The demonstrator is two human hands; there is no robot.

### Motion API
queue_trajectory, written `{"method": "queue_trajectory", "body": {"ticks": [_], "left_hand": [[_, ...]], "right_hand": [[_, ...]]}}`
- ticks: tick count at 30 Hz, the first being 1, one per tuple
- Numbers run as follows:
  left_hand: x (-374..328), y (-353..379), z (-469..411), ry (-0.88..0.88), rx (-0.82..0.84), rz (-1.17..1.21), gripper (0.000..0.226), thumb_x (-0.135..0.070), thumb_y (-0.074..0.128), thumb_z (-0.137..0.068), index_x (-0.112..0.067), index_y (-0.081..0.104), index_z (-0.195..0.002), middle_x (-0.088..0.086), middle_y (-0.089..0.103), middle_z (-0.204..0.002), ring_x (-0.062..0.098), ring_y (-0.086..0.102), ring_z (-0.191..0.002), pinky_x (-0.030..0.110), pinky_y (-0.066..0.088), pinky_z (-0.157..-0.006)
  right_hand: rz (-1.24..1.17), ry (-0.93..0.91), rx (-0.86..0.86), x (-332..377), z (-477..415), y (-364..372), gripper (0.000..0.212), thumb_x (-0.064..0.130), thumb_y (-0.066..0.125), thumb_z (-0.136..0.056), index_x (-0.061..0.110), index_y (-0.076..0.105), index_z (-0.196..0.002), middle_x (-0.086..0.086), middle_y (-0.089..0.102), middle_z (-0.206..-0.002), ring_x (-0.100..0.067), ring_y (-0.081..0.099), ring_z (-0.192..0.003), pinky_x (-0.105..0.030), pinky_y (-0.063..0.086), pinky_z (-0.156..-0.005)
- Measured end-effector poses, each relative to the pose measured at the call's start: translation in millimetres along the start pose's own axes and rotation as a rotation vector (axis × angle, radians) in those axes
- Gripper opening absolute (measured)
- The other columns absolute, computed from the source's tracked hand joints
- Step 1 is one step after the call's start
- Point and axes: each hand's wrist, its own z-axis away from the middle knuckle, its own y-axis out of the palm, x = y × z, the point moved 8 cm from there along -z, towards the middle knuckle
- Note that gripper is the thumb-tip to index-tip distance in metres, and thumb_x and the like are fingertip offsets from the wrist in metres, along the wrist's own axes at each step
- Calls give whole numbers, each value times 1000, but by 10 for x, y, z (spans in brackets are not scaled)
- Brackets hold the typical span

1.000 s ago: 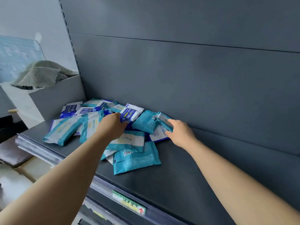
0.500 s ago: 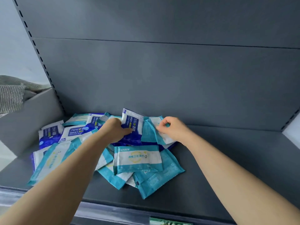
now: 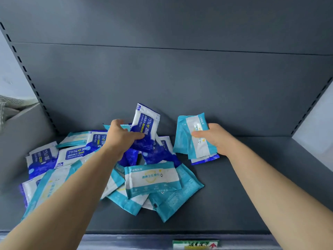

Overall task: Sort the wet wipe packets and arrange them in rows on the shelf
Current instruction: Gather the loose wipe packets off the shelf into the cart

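Since these wipe packets look like thin glossy pouches with damp tissue inside, I'd guess they're light, floppy and kinda slick, so they'll slide off each other the second you stack them sloppy. The blue packet [image 3: 146,123] is lifted up off the heap, tilted on end, with the left hand [image 3: 120,139] clamped on its lower dark-blue half, thumb across the front. The teal packets [image 3: 191,138] are fanned together in the right hand [image 3: 216,139], thumb pinching over the white middle band and fingers curled behind, held just off to the right of the heap. There's a blue-edged one peeking out underneath that bunch, can't tell if it's in the grip or lying flat. Everything else is a jumbled pile [image 3: 153,177] of teal and blue ones overlapping on the left and middle of the shelf [image 3: 234,204], no rows started that I can see. If it were me I'd grab them by the flat middle or across the short edges rather than by a crimped corner, since corners bend and the pouch droops. Squeezing hard shouldn't hurt them much, though the resealable flap could peel. Right side of the shelf is bare grey up to the back panel [image 3: 180,78], and a green label [image 3: 195,244] sits on the front lip
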Motion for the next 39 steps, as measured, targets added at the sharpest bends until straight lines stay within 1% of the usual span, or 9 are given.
{"method": "queue_trajectory", "body": {"ticks": [2,6,10,15,18,24,30,34,39], "left_hand": [[-58,69,19,-24,64,-45,75,-8,81,-73,-13,42,-136,9,63,-114,21,68,-82,35,56,-70],[-151,140,78,-26,157,-62,17,-9,72,-81,-10,66,-97,10,72,-97,18,71,-73,33,59,-70],[-192,23,246,-19,231,-74,20,-18,68,-86,-11,61,-103,6,70,-97,21,68,-90,40,56,-81],[63,43,539,-36,437,-202,13,-16,66,-88,-11,61,-98,6,74,-86,12,71,-69,27,57,-59],[259,151,662,-8,522,-406,22,-24,64,-90,-12,57,-107,7,70,-102,20,70,-89,37,56,-81],[185,272,780,252,469,-711,24,-34,62,-90,-17,52,-103,-1,61,-101,12,59,-84,27,46,-65],[145,445,863,281,402,-431,23,-25,64,-89,-10,56,-104,5,65,-101,23,64,-90,43,54,-77],[163,673,893,135,405,-104,21,-25,62,-91,-18,53,-109,-3,65,-100,11,65,-84,23,49,-57],[264,1134,1022,-36,533,112,26,-22,61,-92,-14,54,-116,5,72,-104,24,71,-93,52,55,-85]], "right_hand": [[-31,6,21,14,78,-63,14,10,69,-86,6,67,-99,-14,72,-99,-26,69,-82,-40,56,-79],[-51,60,111,-27,283,-25,20,10,66,-88,4,67,-106,-15,72,-102,-26,70,-81,-35,58,-69],[-55,97,156,-154,483,4,23,11,67,-87,3,67,-109,-15,73,-101,-26,71,-81,-32,58,-64],[-18,134,228,-366,736,183,15,12,68,-87,6,68,-101,-9,75,-91,-23,72,-79,-33,59,-69],[39,80,201,-413,777,285,22,18,69,-87,11,66,-108,-6,73,-104,-21,69,-91,-39,54,-89],[102,41,171,-490,882,349,30,33,69,-85,21,63,-111,0,71,-108,-22,66,-103,-43,49,-98],[-115,-1,96,-450,1010,178,25,23,65,-90,14,63,-114,-6,72,-107,-23,69,-96,-37,57,-83],[-328,7,9,-511,1035,-45,27,21,64,-91,13,63,-117,-8,71,-111,-26,68,-100,-44,55,-88],[-434,9,-40,-583,1087,-378,21,20,63,-91,18,65,-112,-5,72,-104,-24,69,-93,-42,56,-85]]}}
